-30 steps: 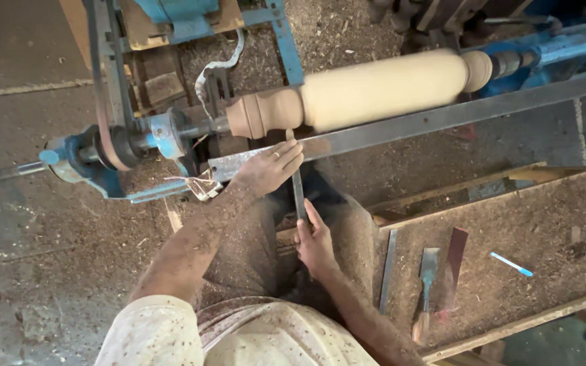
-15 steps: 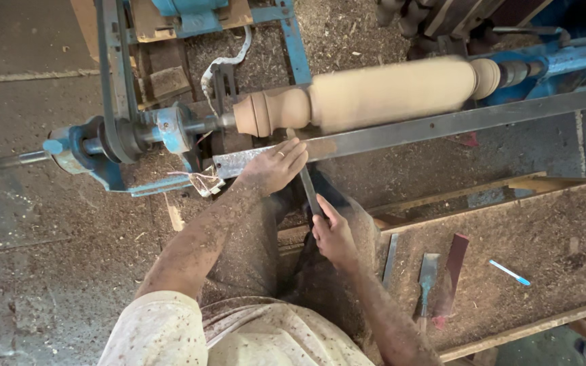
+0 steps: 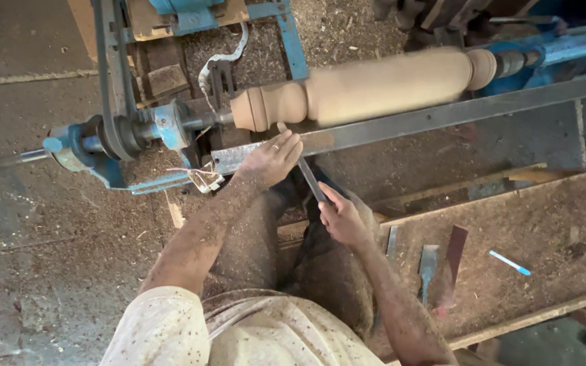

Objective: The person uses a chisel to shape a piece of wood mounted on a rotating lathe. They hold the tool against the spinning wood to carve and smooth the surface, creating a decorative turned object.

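A long pale wooden piece [image 3: 381, 85] is mounted crosswise on a blue lathe [image 3: 123, 135] and looks blurred from spinning. A metal chisel [image 3: 305, 168] slants from my lap up to the rounded left end of the wood. My left hand [image 3: 272, 157] lies flat on the long steel tool rest [image 3: 442, 115] and presses the chisel's blade near its tip. My right hand [image 3: 340, 217] grips the chisel's lower end, close above my thighs. Both forearms are dusted with sawdust.
A low wooden board [image 3: 551, 230] at the right carries several flat chisels [image 3: 428, 264], a dark strip and a blue pen [image 3: 509, 261]. Sawdust covers the concrete floor [image 3: 28, 257]. A belt and pulley [image 3: 113, 81] run at the lathe's left end.
The view has shifted slightly, so the lathe sits a little higher and to the right. My right hand has moved down and right along the chisel. The left hand stays on the rest.
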`<state>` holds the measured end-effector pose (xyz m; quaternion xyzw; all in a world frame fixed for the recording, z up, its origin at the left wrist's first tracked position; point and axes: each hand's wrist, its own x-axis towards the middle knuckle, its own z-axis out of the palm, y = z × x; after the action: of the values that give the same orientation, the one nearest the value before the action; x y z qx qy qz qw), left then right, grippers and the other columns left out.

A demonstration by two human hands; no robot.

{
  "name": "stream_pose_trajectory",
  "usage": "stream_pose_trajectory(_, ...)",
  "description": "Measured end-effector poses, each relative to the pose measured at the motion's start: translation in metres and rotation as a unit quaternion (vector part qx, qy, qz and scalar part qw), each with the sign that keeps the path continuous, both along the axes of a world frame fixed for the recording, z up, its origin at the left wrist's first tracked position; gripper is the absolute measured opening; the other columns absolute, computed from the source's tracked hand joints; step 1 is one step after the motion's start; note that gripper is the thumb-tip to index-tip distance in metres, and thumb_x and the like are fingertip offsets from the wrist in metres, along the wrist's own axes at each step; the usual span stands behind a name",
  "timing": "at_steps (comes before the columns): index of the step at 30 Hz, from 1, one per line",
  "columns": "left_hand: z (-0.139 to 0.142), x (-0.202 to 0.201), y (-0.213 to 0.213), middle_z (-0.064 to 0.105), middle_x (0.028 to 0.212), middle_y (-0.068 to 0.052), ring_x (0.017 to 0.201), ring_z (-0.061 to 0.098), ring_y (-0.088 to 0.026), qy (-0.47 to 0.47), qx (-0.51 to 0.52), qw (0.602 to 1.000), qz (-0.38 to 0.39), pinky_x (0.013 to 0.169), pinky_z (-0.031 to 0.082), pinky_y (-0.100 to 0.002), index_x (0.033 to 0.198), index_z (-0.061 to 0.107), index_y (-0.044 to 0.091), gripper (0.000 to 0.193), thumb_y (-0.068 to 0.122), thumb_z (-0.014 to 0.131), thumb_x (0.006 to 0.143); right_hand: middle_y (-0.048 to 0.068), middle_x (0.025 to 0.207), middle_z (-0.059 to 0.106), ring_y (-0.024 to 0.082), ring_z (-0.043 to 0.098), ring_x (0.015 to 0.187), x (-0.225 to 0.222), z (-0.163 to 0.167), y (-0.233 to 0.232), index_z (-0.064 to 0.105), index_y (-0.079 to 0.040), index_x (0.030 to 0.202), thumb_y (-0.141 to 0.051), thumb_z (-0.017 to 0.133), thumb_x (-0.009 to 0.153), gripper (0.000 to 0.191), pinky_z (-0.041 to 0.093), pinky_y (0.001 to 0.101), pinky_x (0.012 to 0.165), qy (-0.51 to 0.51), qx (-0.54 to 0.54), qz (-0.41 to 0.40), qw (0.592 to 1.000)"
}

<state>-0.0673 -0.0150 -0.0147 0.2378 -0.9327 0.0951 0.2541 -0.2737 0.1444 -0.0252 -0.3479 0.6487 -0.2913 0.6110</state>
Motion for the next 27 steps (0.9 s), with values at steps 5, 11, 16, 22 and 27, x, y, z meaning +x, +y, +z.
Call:
stream_pose_trajectory(5,0.003,0.002,-0.002,0.066,0.132,-0.011,0.131,0.061,-0.027,0.014,0.023,0.999,-0.042,0.109,0.053,-0.037,0.121,0.067,0.001,0.033,0.017,0.063,0.093,-0.004,0.064,0.052,0.006,0.041,0.046,0.062,-0.003,0.022,0.045,-0.021,0.156,-0.018,0.056,0.101,0.056,0.036,0.0236,0.04,-0.047,0.016,-0.137,0.989)
stream_pose_trajectory(11,0.009,-0.002,-0.001,0.067,0.131,-0.008,0.13,0.061,-0.024,0.017,0.038,0.999,-0.024,0.109,0.053,-0.035,0.117,0.068,0.003,0.028,0.021,0.064,0.095,-0.004,0.062,0.051,0.005,0.041,0.043,0.077,-0.011,0.023,0.043,-0.02,0.158,-0.02,0.055,0.103,0.056,0.036,0.0239,0.038,-0.065,-0.001,-0.161,0.985)
stream_pose_trajectory(16,0.016,-0.003,0.001,0.068,0.127,-0.007,0.128,0.062,-0.024,0.016,0.017,1.0,-0.012,0.107,0.053,-0.034,0.115,0.069,0.005,0.027,0.019,0.064,0.093,-0.002,0.062,0.053,0.005,0.043,0.045,0.053,-0.007,0.019,0.043,-0.019,0.158,-0.02,0.058,0.102,0.058,0.037,0.0235,0.04,-0.058,0.01,-0.136,0.989)
stream_pose_trajectory(22,0.019,-0.004,-0.001,0.067,0.126,-0.008,0.127,0.063,-0.024,0.023,0.015,1.0,-0.01,0.108,0.053,-0.035,0.115,0.067,0.004,0.026,0.019,0.063,0.094,-0.002,0.06,0.052,0.006,0.042,0.044,0.043,0.001,0.01,0.044,-0.019,0.157,-0.019,0.058,0.099,0.06,0.034,0.0241,0.038,-0.053,0.039,-0.121,0.99)
stream_pose_trajectory(27,0.017,-0.004,-0.001,0.067,0.127,-0.009,0.127,0.063,-0.027,0.007,0.01,1.0,-0.008,0.109,0.053,-0.037,0.117,0.066,0.003,0.028,0.019,0.06,0.095,-0.002,0.059,0.05,0.007,0.041,0.041,0.036,0.018,0.003,0.043,-0.02,0.156,-0.017,0.057,0.098,0.06,0.034,0.0249,0.036,-0.066,0.062,-0.107,0.99)
